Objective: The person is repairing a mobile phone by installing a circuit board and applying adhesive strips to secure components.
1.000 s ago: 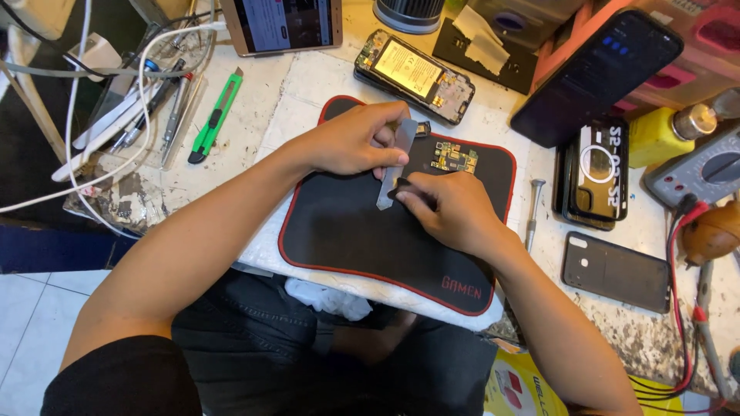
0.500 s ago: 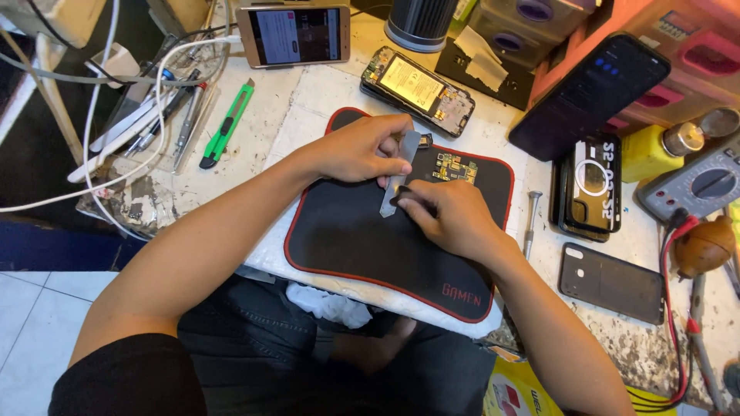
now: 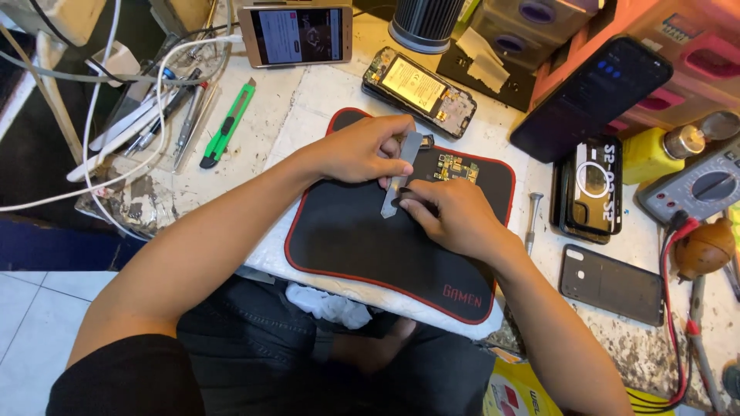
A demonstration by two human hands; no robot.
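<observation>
Both hands point(image 3: 362, 150) point(image 3: 455, 219) pinch a metal strip point(image 3: 401, 185) (lower end hidden) over the circuit board point(image 3: 455, 167)

The scene is brightly and evenly lit from above; shadows are soft and short, pooling under the forearms and beneath the bench edge; the black mat point(image 3: 362, 239) stays matte, while the metal strip point(image 3: 401, 173) and the dark phone screen point(image 3: 590, 96) catch mild glare; focus is sharp in the centre; edges bend slightly with wide-angle distortion; corners look softer.
</observation>
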